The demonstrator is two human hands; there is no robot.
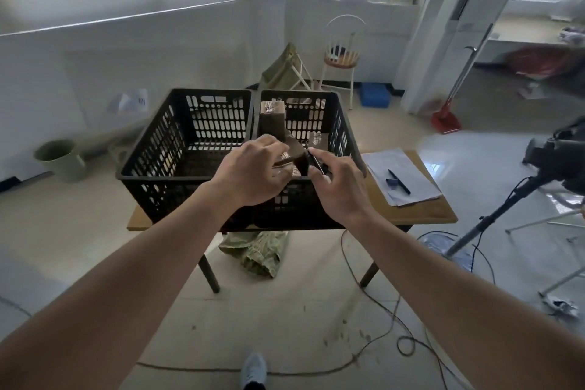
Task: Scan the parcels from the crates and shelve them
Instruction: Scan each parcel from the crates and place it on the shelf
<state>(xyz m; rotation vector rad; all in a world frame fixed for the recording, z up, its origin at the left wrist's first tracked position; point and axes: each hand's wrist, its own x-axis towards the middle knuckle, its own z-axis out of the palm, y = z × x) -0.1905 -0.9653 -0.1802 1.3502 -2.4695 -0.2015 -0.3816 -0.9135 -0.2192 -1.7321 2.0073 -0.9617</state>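
At frame centre my left hand [250,168] pinches a small brown parcel [292,161] over the right black crate [343,136], while my right hand [335,187] grips a black pen [316,163] touching it. More parcels [272,114] stand inside that crate; the left crate [148,149] sits alongside on the wooden table [421,215], papers [402,177] to the right.
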